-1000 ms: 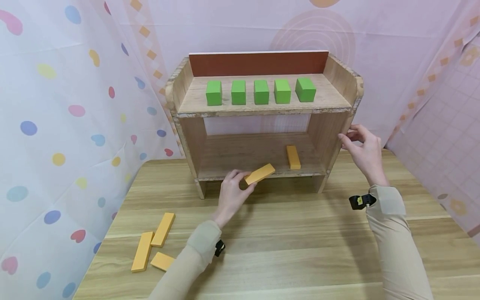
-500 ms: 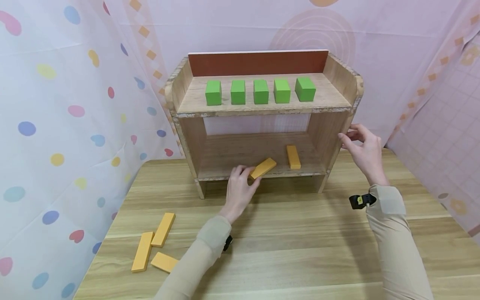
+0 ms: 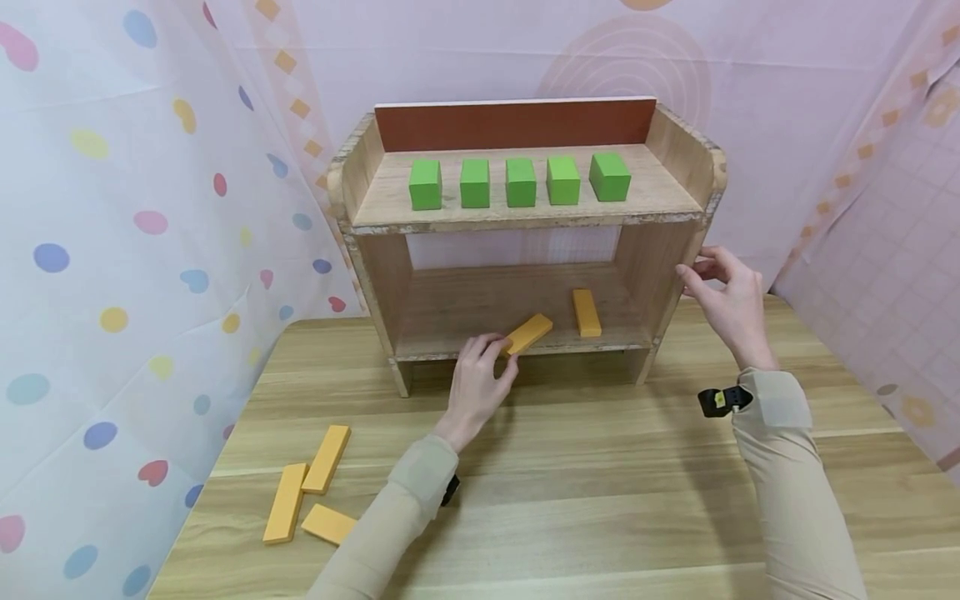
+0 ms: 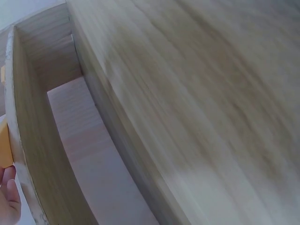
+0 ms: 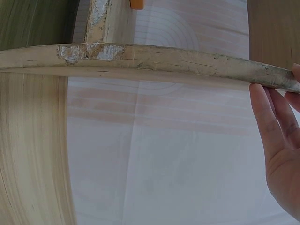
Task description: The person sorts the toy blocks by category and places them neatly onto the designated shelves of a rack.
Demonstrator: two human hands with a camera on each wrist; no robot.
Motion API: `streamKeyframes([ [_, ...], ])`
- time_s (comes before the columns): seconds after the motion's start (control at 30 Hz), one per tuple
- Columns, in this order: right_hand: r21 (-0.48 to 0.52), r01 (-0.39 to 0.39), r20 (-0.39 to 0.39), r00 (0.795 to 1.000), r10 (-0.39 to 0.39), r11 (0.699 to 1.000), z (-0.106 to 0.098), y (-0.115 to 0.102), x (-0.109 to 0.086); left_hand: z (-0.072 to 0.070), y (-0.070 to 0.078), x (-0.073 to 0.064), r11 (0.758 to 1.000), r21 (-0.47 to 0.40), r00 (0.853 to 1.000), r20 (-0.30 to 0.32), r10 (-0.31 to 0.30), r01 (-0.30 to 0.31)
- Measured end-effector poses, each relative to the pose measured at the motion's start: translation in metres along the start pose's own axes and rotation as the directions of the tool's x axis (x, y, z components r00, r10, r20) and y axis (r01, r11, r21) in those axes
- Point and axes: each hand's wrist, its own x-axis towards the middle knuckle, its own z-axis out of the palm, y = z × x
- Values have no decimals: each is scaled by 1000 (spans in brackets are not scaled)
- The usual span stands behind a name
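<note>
A small two-tier wooden shelf (image 3: 525, 221) stands on the table. My left hand (image 3: 476, 387) is at the front of its lower board, thumb and fingers around the near end of an orange rectangular block (image 3: 529, 332). That block lies slanted on the lower board, close to the front edge; in the left wrist view the block (image 4: 4, 145) shows only at the left border above the fingertips. A second orange block (image 3: 587, 313) rests to its right. With thumb and fingers, my right hand (image 3: 729, 304) holds the edge of the shelf's right side panel (image 5: 187, 63).
Several green blocks (image 3: 521, 182) stand in a row on the top board, before a reddish-brown back strip (image 3: 517, 125). At the table's left lie three more orange blocks (image 3: 286, 503), one partly behind the left sleeve (image 3: 397, 525). Patterned cloth (image 3: 150, 250) hangs around the table.
My left hand has carried its orange block up and rightward, and the block now lies on the lower board. Over the last half second the hand has drawn back slightly. My right hand stays put.
</note>
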Motion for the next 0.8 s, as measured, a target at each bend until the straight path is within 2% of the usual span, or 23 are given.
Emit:
streamKeyframes([
  [0.13,2,-2,-1,1000,2,1000,1,0,1,5,4,2,999,37,999,15,29,-30],
  [0.23,2,-3,1,1000,3,1000,0,-1,1,8,8,4,994,90,997,52,55,-59],
  [0.37,1,-5,3,1000,5,1000,0,-2,1,9,12,5,969,198,984,126,123,-147],
  [0.43,0,-6,4,1000,6,1000,0,-2,1,9,12,4,941,262,971,161,178,-216],
  [0.47,-1,-6,4,1000,6,1000,0,-2,1,8,12,4,919,298,961,176,213,-258],
  [0.57,-4,-5,5,1000,5,1000,0,-2,1,8,12,1,842,390,927,206,313,-372],
  [0.67,-6,-1,5,1000,1,1000,0,-2,1,8,11,-1,774,454,897,229,378,-442],
  [0.73,-7,3,3,1000,-3,1000,0,-2,1,9,11,-3,752,474,889,242,388,-458],
  [0.8,-7,6,2,1000,-6,1000,0,-1,1,10,12,-3,744,484,887,260,381,-461],
])
